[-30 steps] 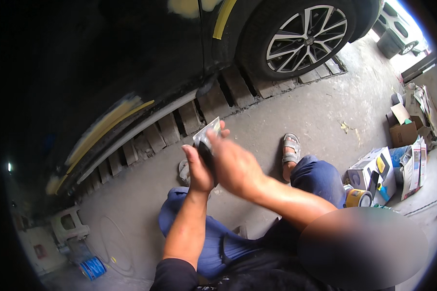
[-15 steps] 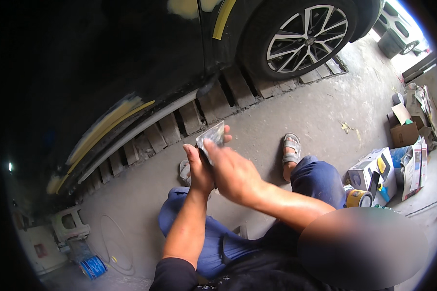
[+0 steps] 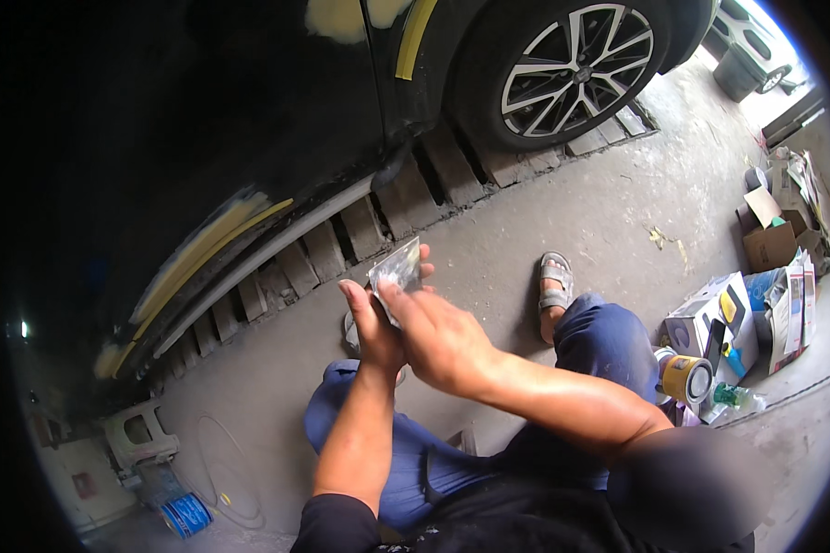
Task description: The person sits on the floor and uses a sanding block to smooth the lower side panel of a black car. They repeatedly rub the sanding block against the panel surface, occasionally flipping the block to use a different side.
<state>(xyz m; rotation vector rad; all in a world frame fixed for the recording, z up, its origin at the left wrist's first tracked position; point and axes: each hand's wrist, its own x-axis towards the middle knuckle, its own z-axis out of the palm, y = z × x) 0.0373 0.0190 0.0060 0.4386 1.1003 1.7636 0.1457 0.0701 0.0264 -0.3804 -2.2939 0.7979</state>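
Observation:
My two hands meet in front of my knees, close to the car's sill. A thin, flat grey plate (image 3: 400,262) with pale smears on it lies in my left hand (image 3: 378,330), whose thumb stands up on one side and whose fingertips show past the other edge. My right hand (image 3: 447,345) is laid over the plate, its fingers bent and one digit pressed on the smeared face. Whatever it may grip is hidden under it. Beyond is the dark car door (image 3: 203,120), with a yellow-and-grey filler patch (image 3: 198,258) along its lower edge.
A car wheel (image 3: 581,74) stands at the upper right, beside a slatted floor grate (image 3: 447,166). Boxes (image 3: 710,323), a yellow-brown can (image 3: 685,378) and cardboard (image 3: 771,244) crowd the right. At lower left are a blue can (image 3: 185,514), a pale plastic stool (image 3: 138,435) and a looped cord (image 3: 217,461).
Both hands stay together on the plate, shifted slightly down and left. My right forearm has swung a little, and the view has tilted slightly, uncovering a green bottle near the can.

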